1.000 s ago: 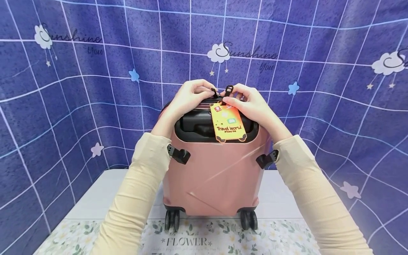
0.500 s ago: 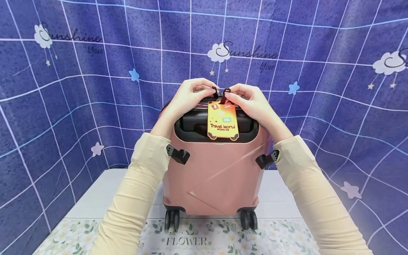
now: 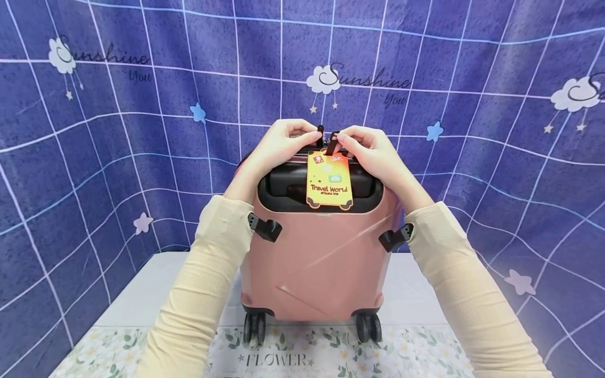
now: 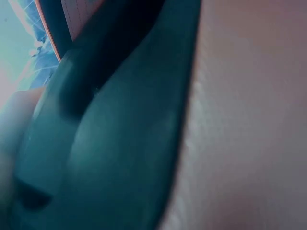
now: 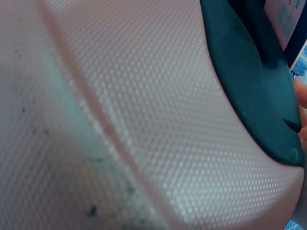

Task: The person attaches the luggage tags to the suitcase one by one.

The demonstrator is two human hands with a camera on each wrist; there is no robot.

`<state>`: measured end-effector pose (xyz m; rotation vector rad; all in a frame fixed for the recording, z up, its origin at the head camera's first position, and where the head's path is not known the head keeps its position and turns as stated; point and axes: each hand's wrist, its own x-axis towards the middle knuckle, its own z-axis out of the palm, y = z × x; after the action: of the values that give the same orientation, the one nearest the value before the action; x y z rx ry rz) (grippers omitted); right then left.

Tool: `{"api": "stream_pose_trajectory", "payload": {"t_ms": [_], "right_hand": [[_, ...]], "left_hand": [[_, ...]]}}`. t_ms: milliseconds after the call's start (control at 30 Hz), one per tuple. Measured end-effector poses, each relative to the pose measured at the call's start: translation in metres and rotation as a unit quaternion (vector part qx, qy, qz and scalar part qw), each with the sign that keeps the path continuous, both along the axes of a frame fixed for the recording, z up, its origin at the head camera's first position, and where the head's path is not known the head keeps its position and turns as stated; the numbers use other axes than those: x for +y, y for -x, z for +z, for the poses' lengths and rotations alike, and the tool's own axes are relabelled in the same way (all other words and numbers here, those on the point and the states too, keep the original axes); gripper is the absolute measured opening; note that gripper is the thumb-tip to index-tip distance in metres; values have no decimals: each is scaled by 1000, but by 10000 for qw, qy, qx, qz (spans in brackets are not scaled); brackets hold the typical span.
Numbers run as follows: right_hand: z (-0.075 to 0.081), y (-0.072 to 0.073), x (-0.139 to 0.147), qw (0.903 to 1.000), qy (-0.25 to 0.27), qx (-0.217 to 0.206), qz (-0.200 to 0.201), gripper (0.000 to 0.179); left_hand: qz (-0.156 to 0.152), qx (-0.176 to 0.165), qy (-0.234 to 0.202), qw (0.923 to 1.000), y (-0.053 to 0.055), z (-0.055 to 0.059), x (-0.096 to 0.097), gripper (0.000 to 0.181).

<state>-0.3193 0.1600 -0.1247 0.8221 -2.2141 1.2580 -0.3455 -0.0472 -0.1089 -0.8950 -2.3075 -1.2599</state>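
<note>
A pink hard-shell suitcase (image 3: 316, 262) stands upright, its black handle recess (image 3: 288, 184) facing me. A yellow-orange luggage tag (image 3: 329, 178) printed "Travel World" hangs in front of that recess by a black strap (image 3: 332, 144). My left hand (image 3: 283, 139) pinches one upright black end of the strap between thumb and fingertips. Just beside it, my right hand (image 3: 371, 147) pinches the strap's other part above the tag. The handle is mostly hidden behind both hands. In the right wrist view, fingertips (image 5: 302, 93) and a corner of the tag (image 5: 284, 19) show at the edge.
The suitcase's black wheels (image 3: 368, 326) rest on a white table (image 3: 425, 294) with a floral mat (image 3: 416, 352) at its front. A blue grid-patterned curtain (image 3: 165, 94) surrounds the back and sides. Black wrist mounts (image 3: 266, 228) jut from both cuffs.
The tag has swung left and hangs straighter. My right fingers have brought the strap's upper loop lower and closer to my left hand, where the strap end now stands more upright.
</note>
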Motion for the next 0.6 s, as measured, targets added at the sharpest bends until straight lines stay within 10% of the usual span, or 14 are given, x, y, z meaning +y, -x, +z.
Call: {"api": "stream_pose_trajectory", "payload": {"t_ms": [167,600], "right_hand": [[-3,1,-1,9998,177,14,-69,24],[-2,2,4,9993,344,149,-4,22]], "left_hand": [[363,374,49,9986,3,2,9,22],[121,437,-219,9987,3,-2,9,23]]}}
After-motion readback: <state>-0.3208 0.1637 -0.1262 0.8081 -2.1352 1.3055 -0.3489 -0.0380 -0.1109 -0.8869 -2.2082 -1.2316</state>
